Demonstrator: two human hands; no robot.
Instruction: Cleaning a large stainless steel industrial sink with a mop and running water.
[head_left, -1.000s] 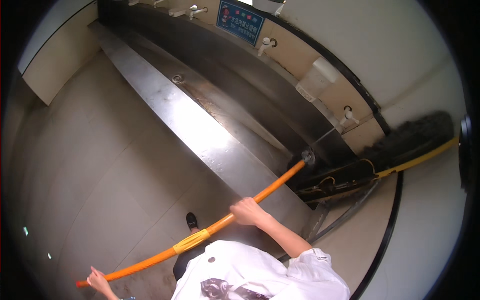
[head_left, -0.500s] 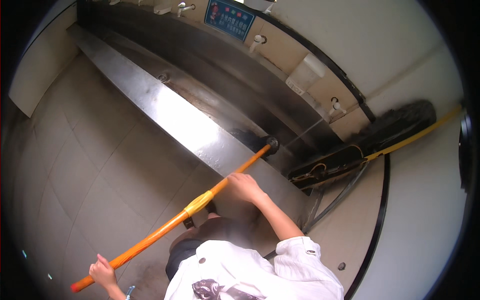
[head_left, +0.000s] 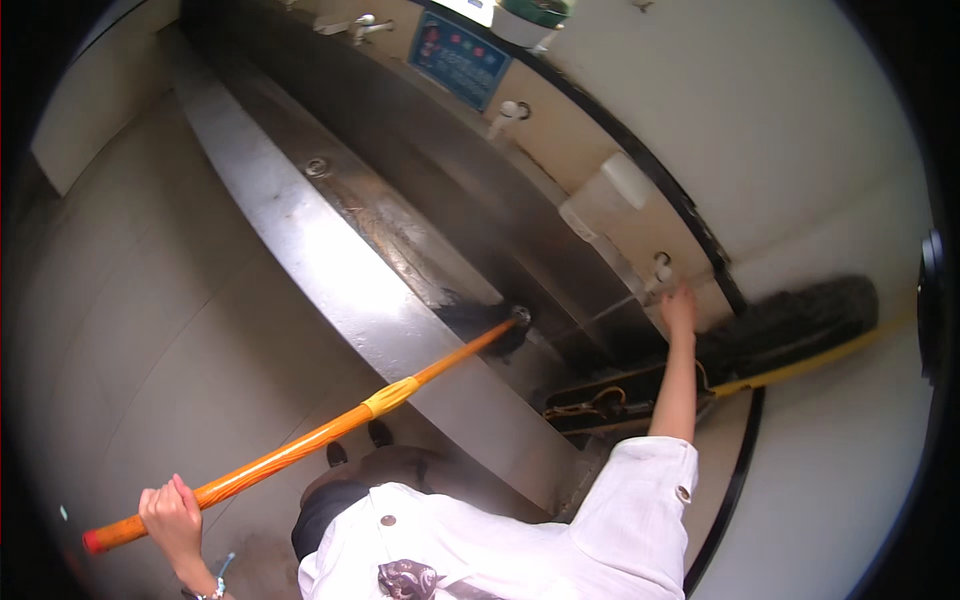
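Observation:
My left hand (head_left: 172,515) is wrapped round the orange handle of a mop (head_left: 300,445), close to its red-tipped end. The handle slants up and right across the front edge of a long metal trough sink (head_left: 330,270). Inside the trough lies the dark, wet-looking mop head (head_left: 485,325). My right hand (head_left: 679,308) reaches to the far wall, its fingers closed at a small white tap (head_left: 661,270); the hand partly hides their contact. From beneath that tap a thin pale line, apparently water, runs down into the trough.
A long dark dust mop with a yellow handle (head_left: 820,362) leans at the right, beside my right arm. Along the wall are more taps (head_left: 508,115), a white dispenser box (head_left: 605,200) and a blue sign (head_left: 458,60). A drain (head_left: 317,167) sits in the trough's floor.
My right hand has left the mop handle and moved up and right to the tap. The mop's handle has tilted flatter, its left end shifting left with my left hand still on it.

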